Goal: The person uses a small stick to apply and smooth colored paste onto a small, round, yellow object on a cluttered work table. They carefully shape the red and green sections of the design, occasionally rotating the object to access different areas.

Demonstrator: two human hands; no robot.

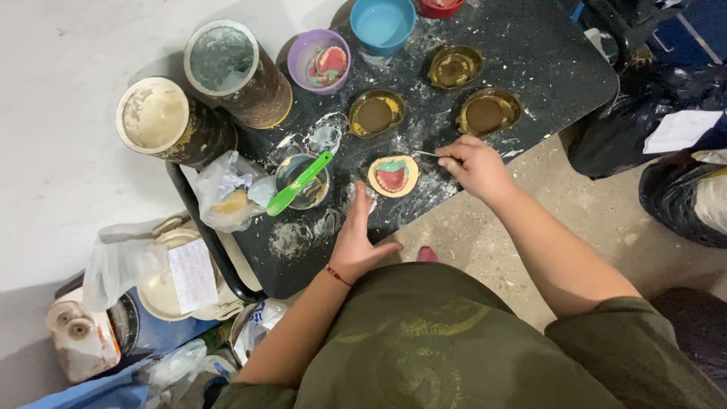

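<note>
1. Right hand (473, 165) over the table (545, 60), fingers curled shut around a thin metal tool (429, 154). Only the tip pokes out, pointing left.
2. Tool tip right at the upper right edge of the mould (393, 176), a round yellowish thing with a red and green denture shape set in it. Touching or just short of it? Can't tell from here.
3. Mould flat on the table near the front edge, just left of the right fingers and just right of the left fingertips. So basically sandwiched between both hands.
4. Left hand (356, 235) flat on the table, fingers stretched out and holding nothing, tips pointing up towards the mould. Red string around the wrist.
5. Glass cup (301, 182) left of the mould with a green spatula (300, 182) lying across it.
6. Three brass rings (376, 113) further back, filled with brownish stuff, well clear of the hands.
7. Purple bowl (319, 60) at the back holding more red denture pieces, blue bowl (382, 23) beside it.
8. Two big crusty cans (227, 72) at the left edge, plastic bag (227, 189) in front of them.
9. White powder smeared pretty much all over the black tabletop.
</note>
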